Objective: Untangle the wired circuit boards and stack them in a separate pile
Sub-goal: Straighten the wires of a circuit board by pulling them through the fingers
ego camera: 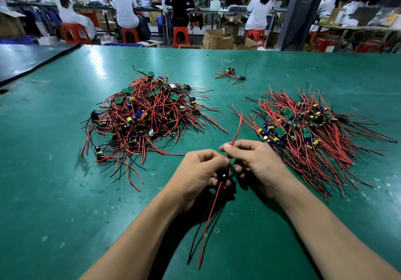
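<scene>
Wired circuit board [221, 174], the one being handled: where is it? (first speaker)

In the left hand [199, 171], low and central over the green table [65, 193]. The fingers curl round it, so little of it shows. (second speaker)

And the right hand [253, 160]?

It pinches a red wire [237, 130] between thumb and forefinger. That wire runs up and away from the board.

Anything hanging loose?

A second red lead [208, 221] and a black lead [198, 234] trail from the left hand toward the table's near edge.

Where are the rest?

A tangled pile [147, 117] lies to the left. A combed-out pile [308, 127] lies to the right, its wires mostly running one way. A small cluster [231, 74] sits farther back between them, apart from both.
</scene>
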Action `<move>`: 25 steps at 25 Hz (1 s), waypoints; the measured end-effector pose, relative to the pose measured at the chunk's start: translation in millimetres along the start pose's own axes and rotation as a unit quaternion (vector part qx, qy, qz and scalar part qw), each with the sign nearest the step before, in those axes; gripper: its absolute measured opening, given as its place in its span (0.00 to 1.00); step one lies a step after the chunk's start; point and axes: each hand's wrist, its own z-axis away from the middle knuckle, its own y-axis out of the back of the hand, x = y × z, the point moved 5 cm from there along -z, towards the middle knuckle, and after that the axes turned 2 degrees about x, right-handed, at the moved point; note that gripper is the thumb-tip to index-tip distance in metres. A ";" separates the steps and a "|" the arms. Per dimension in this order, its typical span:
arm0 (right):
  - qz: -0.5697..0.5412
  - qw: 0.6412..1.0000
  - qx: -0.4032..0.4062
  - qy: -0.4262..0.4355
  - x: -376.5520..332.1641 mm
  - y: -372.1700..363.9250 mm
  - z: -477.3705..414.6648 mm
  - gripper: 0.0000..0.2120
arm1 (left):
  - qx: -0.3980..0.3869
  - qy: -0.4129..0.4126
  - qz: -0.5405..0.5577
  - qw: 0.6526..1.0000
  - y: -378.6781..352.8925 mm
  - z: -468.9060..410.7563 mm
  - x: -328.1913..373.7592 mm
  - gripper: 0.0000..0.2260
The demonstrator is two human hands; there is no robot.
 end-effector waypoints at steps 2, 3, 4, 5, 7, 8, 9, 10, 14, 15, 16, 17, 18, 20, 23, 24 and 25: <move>0.024 0.999 0.042 0.013 -1.8 7.1 -2.6 0.12 | 0.000 -0.007 -0.031 1.000 -2.3 2.2 0.8 0.05; 0.034 0.997 0.058 0.025 -3.4 10.0 -3.2 0.11 | -0.001 -0.007 -0.035 0.999 -3.3 2.8 1.3 0.05; 0.043 0.996 0.069 0.039 -4.8 12.0 -3.9 0.10 | -0.001 -0.005 -0.034 0.999 -3.6 3.1 1.8 0.05; 0.047 0.994 0.078 0.053 -5.6 13.4 -4.4 0.10 | -0.003 -0.003 -0.032 0.999 -3.7 3.5 2.2 0.06; 0.045 0.992 0.097 0.072 -5.6 16.7 -6.9 0.11 | -0.008 -0.001 -0.034 0.999 -3.8 4.5 3.1 0.07; 0.039 0.990 0.110 0.078 -5.0 19.3 -8.8 0.10 | -0.011 -0.001 -0.040 0.999 -4.2 5.0 3.3 0.07; 0.031 0.988 0.126 0.085 -4.0 22.2 -11.1 0.08 | -0.016 -0.003 -0.048 0.999 -4.7 5.5 3.5 0.07; 0.025 0.985 0.141 0.092 -3.0 25.9 -13.4 0.06 | -0.020 -0.004 -0.057 0.998 -5.2 6.0 3.7 0.07; 0.056 0.971 0.188 0.133 -2.5 37.1 -19.2 0.05 | -0.028 -0.006 -0.073 0.997 -4.7 6.9 4.1 0.08; 0.050 0.968 0.206 0.137 -2.3 42.6 -20.3 0.05 | -0.033 -0.007 -0.076 0.997 -5.5 7.5 4.0 0.08; 0.038 0.965 0.221 0.139 -2.0 47.9 -21.2 0.06 | -0.039 -0.006 -0.077 0.996 -6.2 8.1 3.9 0.09; 0.037 0.962 0.232 0.141 -2.0 51.7 -22.2 0.06 | -0.042 -0.005 -0.077 0.996 -6.5 8.5 3.8 0.08; 0.056 0.957 0.239 0.152 -2.6 54.1 -23.0 0.06 | -0.042 -0.003 -0.076 0.996 -6.0 8.8 3.9 0.08; 0.116 0.944 0.252 0.180 -4.6 55.4 -22.6 0.08 | -0.041 0.001 -0.069 0.997 -5.6 8.7 3.6 0.09; 0.148 0.932 0.266 0.198 -6.9 54.3 -20.3 0.12 | -0.036 0.007 -0.050 0.998 -4.3 7.9 3.4 0.10; 0.157 0.929 0.270 0.197 -8.0 54.2 -19.6 0.12 | -0.036 0.009 -0.045 0.998 -4.0 8.0 3.5 0.10; 0.161 0.929 0.272 0.192 -8.9 54.4 -19.1 0.13 | -0.039 0.010 -0.041 0.998 -4.3 7.8 3.5 0.10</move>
